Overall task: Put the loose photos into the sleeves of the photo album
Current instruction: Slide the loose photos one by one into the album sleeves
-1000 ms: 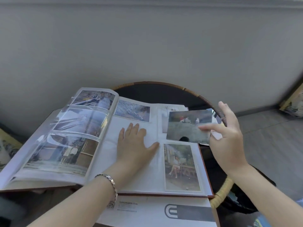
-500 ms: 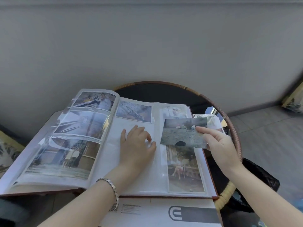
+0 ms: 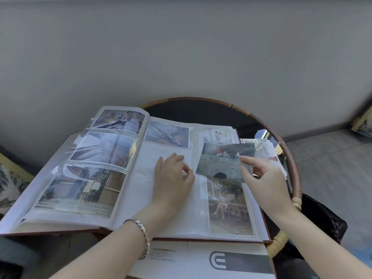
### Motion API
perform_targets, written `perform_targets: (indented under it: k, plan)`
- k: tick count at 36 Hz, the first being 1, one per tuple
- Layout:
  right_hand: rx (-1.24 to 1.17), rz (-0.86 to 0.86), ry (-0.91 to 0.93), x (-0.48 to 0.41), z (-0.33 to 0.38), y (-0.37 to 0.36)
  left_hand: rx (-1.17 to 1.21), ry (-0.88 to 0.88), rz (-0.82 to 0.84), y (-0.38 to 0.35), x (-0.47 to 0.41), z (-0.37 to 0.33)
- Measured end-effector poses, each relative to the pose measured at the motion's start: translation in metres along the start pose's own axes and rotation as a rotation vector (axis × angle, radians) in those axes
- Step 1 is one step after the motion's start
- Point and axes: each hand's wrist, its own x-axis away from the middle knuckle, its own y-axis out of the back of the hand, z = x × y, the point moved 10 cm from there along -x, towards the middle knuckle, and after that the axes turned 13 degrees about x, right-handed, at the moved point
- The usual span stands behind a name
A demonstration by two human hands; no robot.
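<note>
An open photo album (image 3: pixel 138 186) lies across a round dark table. Its left pages hold three sleeved photos; the right page has photos at top and at bottom right. My right hand (image 3: pixel 263 182) pinches a loose photo of a stone wall with an arch (image 3: pixel 219 160) by its right edge, held just above the middle sleeve of the right column. My left hand (image 3: pixel 173 180) rests on the page's empty left column, fingers curled near the sleeve's edge. A small stack of loose photos (image 3: pixel 259 146) lies at the album's far right corner, partly hidden by the held photo.
The table has a wicker rim (image 3: pixel 293 170). A white printed envelope (image 3: pixel 201 260) sits under the album's near edge. A grey wall stands behind the table. Patterned cushions (image 3: pixel 10 184) lie at the left, and tiled floor (image 3: pixel 332 168) shows at the right.
My right hand has brought the stone-wall photo down and leftward from over the table's edge to above the right page. My left hand's fingers have curled from flat.
</note>
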Motion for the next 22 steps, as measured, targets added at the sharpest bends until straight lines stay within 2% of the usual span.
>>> perform_targets:
  k: [6,15,22]
  plan:
    - [-0.030,0.077,0.004,-0.002,0.005,-0.013,0.011,-0.046,-0.012,-0.003,-0.001,-0.002]
    - [-0.132,0.252,-0.116,-0.015,0.006,-0.036,0.034,-0.108,0.004,-0.001,0.000,-0.016]
    - [-0.186,0.335,-0.181,-0.014,0.008,-0.069,0.056,-0.075,0.040,-0.001,-0.002,-0.020]
